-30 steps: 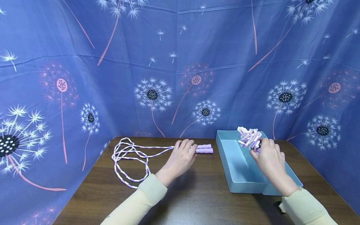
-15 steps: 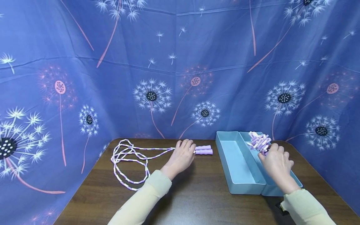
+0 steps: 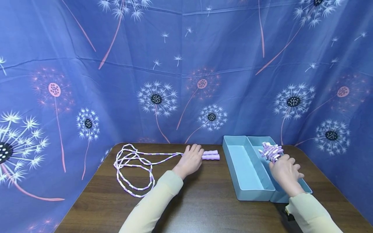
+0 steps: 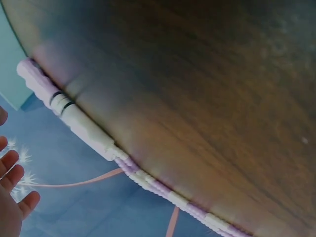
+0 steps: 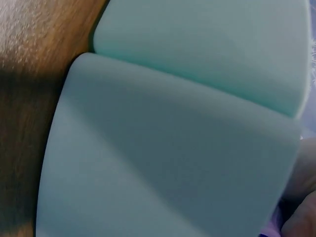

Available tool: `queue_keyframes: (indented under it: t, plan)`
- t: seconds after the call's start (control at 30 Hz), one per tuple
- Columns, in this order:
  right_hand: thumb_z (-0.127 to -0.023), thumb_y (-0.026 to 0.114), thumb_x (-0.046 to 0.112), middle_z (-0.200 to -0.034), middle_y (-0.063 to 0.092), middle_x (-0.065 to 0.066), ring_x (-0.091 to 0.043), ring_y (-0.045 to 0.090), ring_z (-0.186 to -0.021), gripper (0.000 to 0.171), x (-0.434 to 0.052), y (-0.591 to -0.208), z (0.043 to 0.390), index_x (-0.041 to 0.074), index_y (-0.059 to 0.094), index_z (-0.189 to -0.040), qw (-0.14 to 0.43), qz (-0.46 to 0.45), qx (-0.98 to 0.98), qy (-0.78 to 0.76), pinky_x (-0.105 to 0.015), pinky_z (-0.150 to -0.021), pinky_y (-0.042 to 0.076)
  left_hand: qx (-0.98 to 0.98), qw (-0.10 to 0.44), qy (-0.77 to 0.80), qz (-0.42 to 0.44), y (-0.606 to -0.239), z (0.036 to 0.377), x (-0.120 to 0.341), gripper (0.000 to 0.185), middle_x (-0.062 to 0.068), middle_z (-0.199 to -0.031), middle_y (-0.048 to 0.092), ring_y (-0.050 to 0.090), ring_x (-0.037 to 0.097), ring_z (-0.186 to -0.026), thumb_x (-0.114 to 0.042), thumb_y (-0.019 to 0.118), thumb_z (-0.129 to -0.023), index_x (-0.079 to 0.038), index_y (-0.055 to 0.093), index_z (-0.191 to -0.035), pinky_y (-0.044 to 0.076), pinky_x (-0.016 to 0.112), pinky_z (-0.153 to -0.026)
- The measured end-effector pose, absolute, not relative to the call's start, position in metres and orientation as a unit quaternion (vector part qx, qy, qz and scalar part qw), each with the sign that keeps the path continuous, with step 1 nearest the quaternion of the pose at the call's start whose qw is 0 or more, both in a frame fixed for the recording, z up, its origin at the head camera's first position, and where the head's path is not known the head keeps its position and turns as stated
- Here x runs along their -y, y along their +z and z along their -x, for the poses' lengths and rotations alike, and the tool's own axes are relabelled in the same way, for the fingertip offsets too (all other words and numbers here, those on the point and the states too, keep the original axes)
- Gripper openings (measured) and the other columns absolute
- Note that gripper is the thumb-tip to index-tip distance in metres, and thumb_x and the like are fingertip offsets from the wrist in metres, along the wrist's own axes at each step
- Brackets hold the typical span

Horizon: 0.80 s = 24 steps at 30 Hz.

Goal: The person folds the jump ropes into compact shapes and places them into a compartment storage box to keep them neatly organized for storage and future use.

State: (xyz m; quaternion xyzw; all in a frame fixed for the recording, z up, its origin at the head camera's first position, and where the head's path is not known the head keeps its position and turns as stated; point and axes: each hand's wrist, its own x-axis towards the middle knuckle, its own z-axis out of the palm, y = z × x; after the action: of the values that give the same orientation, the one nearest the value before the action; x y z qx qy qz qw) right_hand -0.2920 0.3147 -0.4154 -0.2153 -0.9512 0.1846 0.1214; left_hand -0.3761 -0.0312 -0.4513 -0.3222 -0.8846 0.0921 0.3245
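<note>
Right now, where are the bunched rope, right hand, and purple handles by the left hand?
Bunched rope (image 3: 271,151): head view, middle of the beads.
Right hand (image 3: 285,172): head view, back of the hand.
Purple handles (image 3: 211,157): head view, nearer handle's middle.

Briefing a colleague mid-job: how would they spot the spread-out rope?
On the brown table, look left of the blue container. The rope lies in loops, its lilac handles right of the left hand. Unlike the bundle in the right hand, it's spread out.

Rope bundle (image 3: 271,151) lower, right hand (image 3: 286,170) lower
</note>
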Motion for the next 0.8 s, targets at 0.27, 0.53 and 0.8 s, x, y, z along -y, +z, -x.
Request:
queue_keyframes:
  t: [0.27,0.53,0.8]
  plan:
    - [-0.090,0.052,0.026,-0.110,0.030,-0.048,-0.066,0.031,-0.105,0.068,-0.320,-0.425,0.298,-0.027,0.023,-0.121,0.082,0.245,0.948,0.186,-0.077,-0.084,0.026,0.900,0.275,0.103,0.322,-0.464,0.389,0.029,0.029,0.002,-0.109,0.051,0.046,0.020,-0.106,-0.033,0.060,-0.085,-0.015,0.051,-0.106,0.039,0.037,-0.085]
    - [-0.093,0.049,0.024,-0.119,0.021,-0.051,-0.068,0.025,-0.109,0.071,-0.319,-0.436,0.301,-0.028,0.014,-0.126,0.038,0.257,0.945,0.198,-0.076,-0.087,0.024,0.915,0.214,0.116,0.321,-0.470,0.397,0.026,0.029,0.002,-0.112,0.050,0.044,0.020,-0.109,-0.026,0.058,-0.086,-0.015,0.050,-0.111,0.039,0.036,-0.085]
    - [-0.093,0.049,0.022,-0.121,0.019,-0.052,-0.067,0.026,-0.109,0.067,-0.322,-0.442,0.306,-0.028,0.017,-0.123,0.032,0.255,0.946,0.197,-0.074,-0.082,0.028,0.933,0.181,0.123,0.286,-0.472,0.399,0.026,0.039,0.003,-0.116,0.049,0.046,0.020,-0.109,-0.029,0.060,-0.085,-0.014,0.049,-0.119,0.040,0.035,-0.085]
